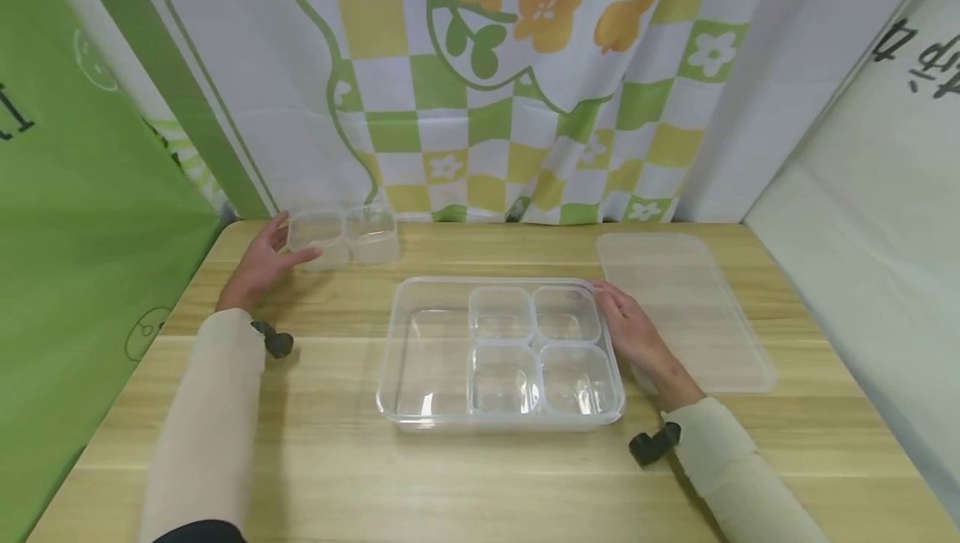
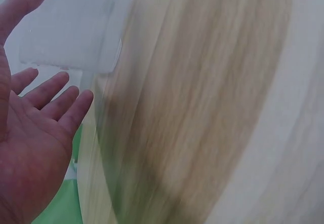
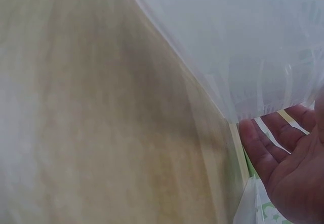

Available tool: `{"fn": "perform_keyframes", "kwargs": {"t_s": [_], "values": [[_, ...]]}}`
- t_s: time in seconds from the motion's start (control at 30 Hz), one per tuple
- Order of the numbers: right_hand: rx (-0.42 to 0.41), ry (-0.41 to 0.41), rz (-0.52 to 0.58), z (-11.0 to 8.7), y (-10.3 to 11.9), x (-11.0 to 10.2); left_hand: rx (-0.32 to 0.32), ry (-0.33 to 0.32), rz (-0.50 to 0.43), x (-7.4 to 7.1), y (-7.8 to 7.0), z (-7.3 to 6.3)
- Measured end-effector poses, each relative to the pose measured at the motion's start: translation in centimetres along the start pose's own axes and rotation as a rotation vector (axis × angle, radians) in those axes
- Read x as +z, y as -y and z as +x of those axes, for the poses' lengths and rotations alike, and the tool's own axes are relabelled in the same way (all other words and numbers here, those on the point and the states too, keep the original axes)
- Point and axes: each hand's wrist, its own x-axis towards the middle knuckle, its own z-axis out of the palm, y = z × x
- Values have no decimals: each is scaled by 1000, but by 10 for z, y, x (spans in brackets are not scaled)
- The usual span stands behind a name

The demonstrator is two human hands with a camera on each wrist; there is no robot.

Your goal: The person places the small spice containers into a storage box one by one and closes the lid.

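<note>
Two small clear plastic boxes (image 1: 372, 243) stand side by side at the back left of the table. My left hand (image 1: 264, 260) is at their left end, thumb in front and fingers behind. In the left wrist view, the fingers (image 2: 50, 100) look spread and fairly straight below a box (image 2: 71, 31). A large clear plastic container (image 1: 438, 360) sits mid-table, with several small square boxes (image 1: 504, 376) filling its right side. My right hand (image 1: 633, 331) touches its back right corner. The right wrist view shows extended fingers (image 3: 260, 150) against the container's (image 3: 243, 57) corner.
A flat translucent lid (image 1: 697, 318) lies on the wooden table (image 1: 330, 476), right of the large container and partly behind my right wrist. A checkered curtain (image 1: 517, 135) hangs along the table's back edge. A green cloth (image 1: 90, 218) borders the left side.
</note>
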Motion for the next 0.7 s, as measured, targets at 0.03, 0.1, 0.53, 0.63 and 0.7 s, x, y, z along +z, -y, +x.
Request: {"fn": "perform_keyframes", "kwargs": {"t_s": [0.03,0.1,0.53,0.63,0.7], "values": [[-1,-1,2,0,0,0,-1,2,-1,1,-1,0],[1,-1,1,0,0,0,1,1,0,3,-2,1],[15,19,35,0,-3,0,10,-19,12,6,-1,-4],[19,9,37,1,-3,0,20,-25,13,7,-1,-5],[31,-2,40,1,-3,1,26,-32,18,8,-1,-6]]}}
